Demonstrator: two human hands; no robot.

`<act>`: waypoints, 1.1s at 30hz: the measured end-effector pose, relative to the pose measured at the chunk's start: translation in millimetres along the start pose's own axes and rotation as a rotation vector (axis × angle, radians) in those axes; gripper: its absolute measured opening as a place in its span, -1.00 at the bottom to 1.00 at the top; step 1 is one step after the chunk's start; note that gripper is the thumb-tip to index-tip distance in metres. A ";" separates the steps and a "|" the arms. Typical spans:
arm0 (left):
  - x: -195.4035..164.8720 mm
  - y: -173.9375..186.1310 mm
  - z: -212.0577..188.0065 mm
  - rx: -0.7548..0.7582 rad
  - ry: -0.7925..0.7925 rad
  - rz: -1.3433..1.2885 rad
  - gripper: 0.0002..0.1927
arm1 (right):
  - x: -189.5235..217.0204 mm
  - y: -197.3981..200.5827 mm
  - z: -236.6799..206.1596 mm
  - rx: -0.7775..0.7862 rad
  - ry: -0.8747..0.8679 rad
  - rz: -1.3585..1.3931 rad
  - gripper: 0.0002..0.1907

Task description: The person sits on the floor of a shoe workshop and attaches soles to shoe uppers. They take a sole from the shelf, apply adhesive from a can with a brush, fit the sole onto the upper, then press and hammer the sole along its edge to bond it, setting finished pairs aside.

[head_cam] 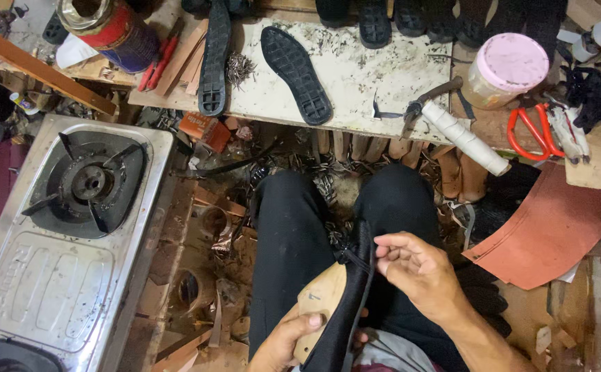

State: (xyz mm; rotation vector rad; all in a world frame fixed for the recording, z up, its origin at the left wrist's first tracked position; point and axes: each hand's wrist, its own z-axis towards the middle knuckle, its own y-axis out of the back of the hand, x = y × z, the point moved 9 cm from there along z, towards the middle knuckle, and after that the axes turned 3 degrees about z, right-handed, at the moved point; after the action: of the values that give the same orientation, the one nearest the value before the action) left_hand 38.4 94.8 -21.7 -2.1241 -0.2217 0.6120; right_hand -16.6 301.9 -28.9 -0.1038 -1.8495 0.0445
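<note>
Gas stove (pixel 73 227): stands at the left, well apart from the hands; nothing sits on its burner.
Loose soles (pixel 295 72): black, lying flat on the stained work board (pixel 369 76) beyond the knees.
Left hand (pixel 293 337): closed around the heel end of the wooden last (pixel 321 300), thumb on top of the wood, fingers wrapped underneath; it props the last on the lap, toe pointing away.
Black shoe upper (pixel 352 289): draped along the right edge of the last, between the two hands, resting over the right thigh.
Right hand (pixel 414 265): fingers curled in, thumb and forefinger pinched on the upper's edge near the toe; whether a tack or thread is also held cannot be told.
Doing it well: I judge a firm left grip matters most, so the last stays put while the right pulls the material taut and even, working in small bites to avoid puckers.
Hammer (pixel 438 114), red scissors (pixel 531 131): on the bench at the right, near the pink-lidded jar (pixel 507 69).
</note>
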 end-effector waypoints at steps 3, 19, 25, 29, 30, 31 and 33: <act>1.4 4.7 2.0 -0.023 -0.026 -0.044 -0.12 | -7.3 6.5 4.5 -0.029 0.023 0.041 -0.60; -238.5 -7.0 26.5 -0.354 -0.681 0.680 -0.09 | 1.5 6.0 1.7 -0.087 0.559 -0.770 -0.69; -360.0 -48.9 100.2 -0.404 -0.767 0.674 -0.35 | -18.4 15.9 21.0 -0.135 0.618 -0.682 -0.80; -433.3 -80.1 163.9 -0.402 -0.772 0.807 -0.47 | -31.0 3.5 39.4 0.012 0.543 -0.759 -0.73; -449.0 -88.5 176.6 -0.423 -0.801 0.869 -0.49 | -36.6 5.6 45.0 0.002 0.483 -0.780 -0.73; -462.7 -97.1 188.7 -0.445 -0.828 0.933 -0.51 | -41.2 8.0 50.4 -0.014 0.420 -0.791 -0.73; -485.5 -110.9 209.6 -0.549 -0.875 1.027 -0.53 | -47.3 10.3 58.2 -0.032 0.344 -0.808 -0.72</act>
State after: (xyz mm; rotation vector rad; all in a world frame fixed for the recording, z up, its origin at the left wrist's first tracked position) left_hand -478.1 129.6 132.9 -2.2311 0.3078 2.2906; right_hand -59.1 309.1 -91.2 0.5806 -1.4346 -0.5321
